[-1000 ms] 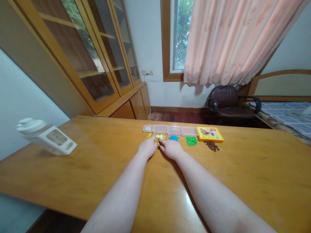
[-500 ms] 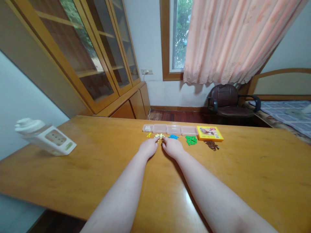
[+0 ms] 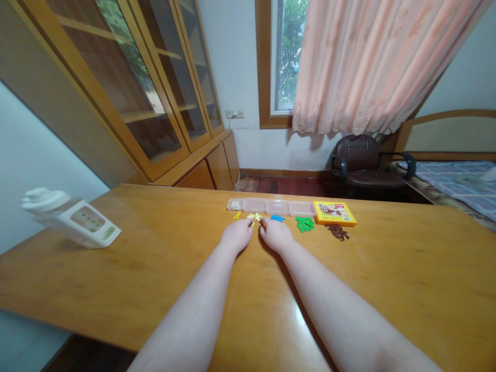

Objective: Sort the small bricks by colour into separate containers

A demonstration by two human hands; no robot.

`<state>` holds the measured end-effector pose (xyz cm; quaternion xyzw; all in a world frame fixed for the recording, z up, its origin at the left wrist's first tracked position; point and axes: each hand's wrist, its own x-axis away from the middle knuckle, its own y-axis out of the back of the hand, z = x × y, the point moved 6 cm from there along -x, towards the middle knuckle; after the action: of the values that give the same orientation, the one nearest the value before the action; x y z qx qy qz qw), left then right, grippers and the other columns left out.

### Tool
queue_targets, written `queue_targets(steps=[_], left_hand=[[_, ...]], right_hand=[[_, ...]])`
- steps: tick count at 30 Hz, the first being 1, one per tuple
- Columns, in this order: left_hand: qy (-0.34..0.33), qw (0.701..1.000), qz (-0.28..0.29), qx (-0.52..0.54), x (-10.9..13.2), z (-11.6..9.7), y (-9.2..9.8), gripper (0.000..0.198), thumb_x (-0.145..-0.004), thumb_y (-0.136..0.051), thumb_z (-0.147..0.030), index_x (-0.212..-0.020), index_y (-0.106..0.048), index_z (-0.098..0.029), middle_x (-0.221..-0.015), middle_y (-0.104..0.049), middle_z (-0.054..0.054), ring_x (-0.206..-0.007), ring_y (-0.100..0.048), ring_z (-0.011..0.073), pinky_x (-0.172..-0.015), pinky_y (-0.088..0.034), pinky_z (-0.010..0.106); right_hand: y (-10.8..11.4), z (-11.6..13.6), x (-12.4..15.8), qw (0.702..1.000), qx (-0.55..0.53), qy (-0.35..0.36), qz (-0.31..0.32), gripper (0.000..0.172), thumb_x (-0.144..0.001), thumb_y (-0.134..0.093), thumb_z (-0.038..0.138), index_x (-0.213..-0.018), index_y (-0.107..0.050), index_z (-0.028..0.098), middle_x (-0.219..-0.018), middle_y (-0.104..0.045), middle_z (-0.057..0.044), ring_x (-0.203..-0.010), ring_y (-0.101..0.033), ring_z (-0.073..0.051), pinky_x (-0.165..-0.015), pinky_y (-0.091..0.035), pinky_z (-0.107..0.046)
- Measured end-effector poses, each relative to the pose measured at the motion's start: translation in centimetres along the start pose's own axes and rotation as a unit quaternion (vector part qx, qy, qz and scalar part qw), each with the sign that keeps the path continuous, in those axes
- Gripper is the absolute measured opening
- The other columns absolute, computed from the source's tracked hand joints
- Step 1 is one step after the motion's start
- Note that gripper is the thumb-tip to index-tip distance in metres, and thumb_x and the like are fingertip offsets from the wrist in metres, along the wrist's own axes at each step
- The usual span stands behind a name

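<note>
A loose heap of small pale-yellow pieces [image 3: 254, 217] lies on the wooden table, with several strays between my hands. At its left near side is my left hand [image 3: 237, 234], palm down, its fingers apart and touching the heap's edge. Opposite it, my right hand [image 3: 276, 235] reaches in from the right with parted fingers. I make out nothing held in either hand, though the undersides are hidden. Just beyond the right hand sits a pile of blue pieces [image 3: 277, 218], partly covered by it. A bright yellow piece [image 3: 237, 215] lies left of the heap.
Clear plastic trays [image 3: 277, 207] line the table's far edge. Right of them is a yellow box [image 3: 335, 214]. Green pieces [image 3: 305, 224] and brown pieces [image 3: 338, 233] form piles to the right. A white-lidded bottle [image 3: 73, 219] stands at the left. Beyond is a chair [image 3: 360, 163].
Both hands have shifted very slightly; the left index finger has drawn back a little from the pale-yellow pieces. The piles, trays and box look the same.
</note>
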<state>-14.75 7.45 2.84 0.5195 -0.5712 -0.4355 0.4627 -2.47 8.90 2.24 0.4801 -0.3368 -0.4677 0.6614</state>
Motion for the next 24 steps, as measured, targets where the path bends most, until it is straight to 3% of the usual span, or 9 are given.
queue_targets(steps=[4, 10, 18, 24], left_hand=[[-0.016, 1.000, 0.015, -0.017, 0.3, -0.5, -0.1, 0.039, -0.084, -0.039, -0.023, -0.116, -0.060, -0.027, -0.115, -0.065, 0.006, -0.103, -0.060, 0.0228, -0.087, -0.045, 0.033], [-0.054, 0.998, 0.026, -0.012, 0.8, -1.5, 0.0, 0.039, -0.084, -0.038, -0.021, -0.114, -0.062, -0.030, -0.114, -0.066, 0.004, -0.103, -0.060, 0.0214, -0.088, -0.045, 0.032], [-0.004, 1.000, -0.002, 0.002, 0.2, -0.5, -0.2, 0.045, -0.089, -0.037, -0.023, -0.131, -0.045, -0.032, -0.119, -0.063, 0.005, -0.104, -0.060, 0.0232, -0.088, -0.046, 0.034], [-0.036, 0.999, -0.010, 0.017, -0.3, -0.5, -0.9, 0.048, -0.087, -0.040, -0.019, -0.132, -0.045, -0.033, -0.126, -0.059, 0.003, -0.110, -0.057, 0.0207, -0.093, -0.044, 0.032]], right_hand=[[-0.1, 0.0, 0.0, 1.000, 0.006, 0.007, 0.001, 0.032, -0.090, -0.036, 0.030, -0.109, -0.059, 0.021, -0.097, -0.069, -0.009, -0.089, -0.064, -0.022, -0.076, -0.046, -0.031], [-0.1, 0.3, 0.1, 0.999, 0.008, 0.037, 0.015, 0.038, -0.091, -0.035, 0.031, -0.126, -0.052, 0.028, -0.111, -0.066, -0.007, -0.098, -0.063, -0.021, -0.080, -0.045, -0.031], [0.1, 0.4, 0.1, 1.000, 0.008, 0.021, 0.015, 0.041, -0.090, -0.038, 0.031, -0.129, -0.046, 0.022, -0.105, -0.067, -0.010, -0.093, -0.064, -0.022, -0.078, -0.046, -0.031], [0.0, 0.2, 0.1, 1.000, -0.003, 0.025, 0.004, 0.036, -0.089, -0.038, 0.029, -0.123, -0.050, 0.022, -0.104, -0.067, -0.009, -0.093, -0.064, -0.022, -0.078, -0.045, -0.031]])
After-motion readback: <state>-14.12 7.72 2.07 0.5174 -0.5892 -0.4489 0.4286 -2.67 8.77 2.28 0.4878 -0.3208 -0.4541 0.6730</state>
